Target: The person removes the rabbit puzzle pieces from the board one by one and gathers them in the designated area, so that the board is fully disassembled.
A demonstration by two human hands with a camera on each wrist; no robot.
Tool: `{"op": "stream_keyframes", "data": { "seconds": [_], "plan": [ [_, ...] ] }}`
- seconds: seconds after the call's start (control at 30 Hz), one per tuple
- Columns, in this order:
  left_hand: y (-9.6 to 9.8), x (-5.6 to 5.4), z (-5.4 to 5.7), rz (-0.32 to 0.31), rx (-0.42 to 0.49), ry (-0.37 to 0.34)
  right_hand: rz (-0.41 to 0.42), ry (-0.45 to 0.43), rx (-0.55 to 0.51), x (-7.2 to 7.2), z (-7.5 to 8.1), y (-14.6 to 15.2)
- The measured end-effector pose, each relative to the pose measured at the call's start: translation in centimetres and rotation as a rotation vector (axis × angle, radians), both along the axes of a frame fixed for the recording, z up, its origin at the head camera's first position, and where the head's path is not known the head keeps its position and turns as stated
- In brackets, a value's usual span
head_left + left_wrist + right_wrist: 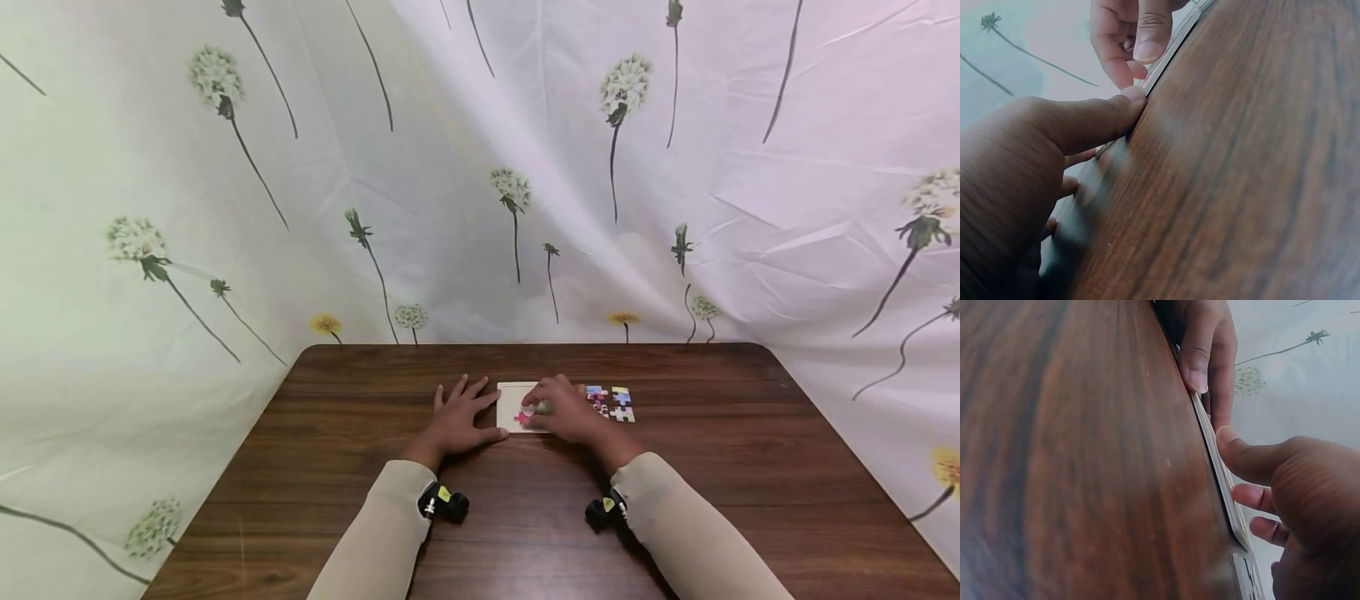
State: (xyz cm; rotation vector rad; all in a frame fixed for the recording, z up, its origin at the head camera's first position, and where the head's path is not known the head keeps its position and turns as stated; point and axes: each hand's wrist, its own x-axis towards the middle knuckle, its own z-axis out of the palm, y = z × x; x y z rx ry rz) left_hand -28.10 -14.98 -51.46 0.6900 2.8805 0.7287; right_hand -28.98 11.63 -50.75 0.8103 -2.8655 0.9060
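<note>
My left hand (pixel 456 418) lies spread on the table, left of a pale, shallow square puzzle tray (pixel 513 395). Its thumb rests at the tray's near left corner, with the index fingertip by the left edge. Over the tray, my right hand (pixel 567 412) bends down and pinches a pink jigsaw puzzle piece (pixel 520 418) between thumb and fingertips, low over the tray floor. That hand covers the tray's right part. From the right wrist view, the tray's edge (pixel 1215 449) runs beneath both thumbs.
Several loose jigsaw pieces (pixel 622 396) lie just right of the tray, partly behind the right hand. Both stand on a brown wood-grain table (pixel 510 517). A white cloth (pixel 450 250) printed with dandelions hangs behind its far edge. Each wrist wears a small black camera.
</note>
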Motion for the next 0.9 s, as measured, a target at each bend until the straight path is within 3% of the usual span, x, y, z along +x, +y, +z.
{"op": "stream_keyframes", "data": {
  "seconds": [0.9],
  "plan": [
    [0.0,-0.2,0.0,0.01,-0.006,0.01,-0.012,-0.006,0.045,0.5,0.4,-1.5]
  ]
}}
